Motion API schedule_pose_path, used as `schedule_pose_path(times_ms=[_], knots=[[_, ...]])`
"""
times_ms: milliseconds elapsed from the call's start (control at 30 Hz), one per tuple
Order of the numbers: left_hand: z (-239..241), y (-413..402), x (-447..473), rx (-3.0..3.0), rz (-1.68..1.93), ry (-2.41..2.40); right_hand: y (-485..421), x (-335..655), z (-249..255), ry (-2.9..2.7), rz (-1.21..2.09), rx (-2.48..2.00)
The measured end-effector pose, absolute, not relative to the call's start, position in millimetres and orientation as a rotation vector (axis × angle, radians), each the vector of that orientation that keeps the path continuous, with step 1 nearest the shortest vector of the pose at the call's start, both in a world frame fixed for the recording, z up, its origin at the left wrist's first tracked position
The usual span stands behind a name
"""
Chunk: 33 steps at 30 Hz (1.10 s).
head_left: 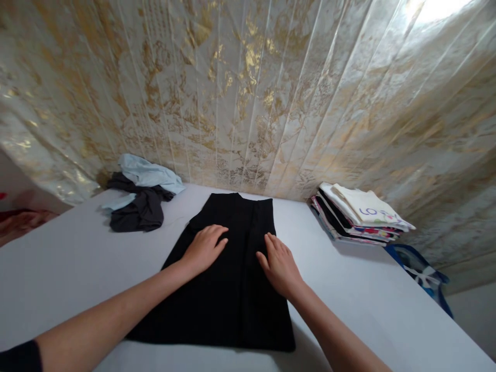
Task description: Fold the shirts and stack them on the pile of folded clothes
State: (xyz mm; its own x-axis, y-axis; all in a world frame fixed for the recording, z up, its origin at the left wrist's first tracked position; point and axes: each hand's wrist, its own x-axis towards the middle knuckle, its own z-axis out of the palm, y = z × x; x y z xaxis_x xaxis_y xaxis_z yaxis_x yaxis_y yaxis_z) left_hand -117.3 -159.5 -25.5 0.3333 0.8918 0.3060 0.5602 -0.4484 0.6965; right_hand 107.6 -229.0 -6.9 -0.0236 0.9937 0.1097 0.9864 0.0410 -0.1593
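Observation:
A black garment [220, 294], perhaps a skirt, lies flat on the white table, its narrower end pointing to the wall. A lengthwise fold or overlapping edge runs down its right part. My left hand [205, 249] rests palm down on its left side, fingers stretched out and apart from the thumb. On the right edge of the same cloth lies my right hand [279, 264], also flat, with its thumb spread inward. Neither hand grips anything.
Crumpled dark grey and pale blue clothes [141, 199] lie at the back left. A stack of folded clothes [364, 212] stands at the back right of the white table [70, 279]. Beyond the right edge is a blue-trimmed bag [422, 276]. A gold-patterned curtain [240, 93] hangs behind.

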Motion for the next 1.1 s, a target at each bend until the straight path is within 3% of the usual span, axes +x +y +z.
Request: schedule_pose_path(times_ms=[200,333,567,767,967,1100], knots=[[-34,-140,-191,2.164,0.805,1.952,-164,94,-35,-2.121,0.012,-2.019],[-34,-146,-205,2.117,0.547,2.1,-155,95,-63,-2.141,-0.042,-2.033],[-15,-151,-205,2.072,0.306,2.054,-150,69,-20,-2.145,-0.112,-1.915],[-20,-154,-212,2.042,0.392,1.957,-121,-30,11,-2.319,0.246,-1.634],[-40,-148,-214,1.808,0.812,1.738,-88,-98,7,-2.203,0.331,-1.974],[-33,-154,-213,1.608,0.716,1.633,-80,-108,4,-2.198,0.281,-2.076]])
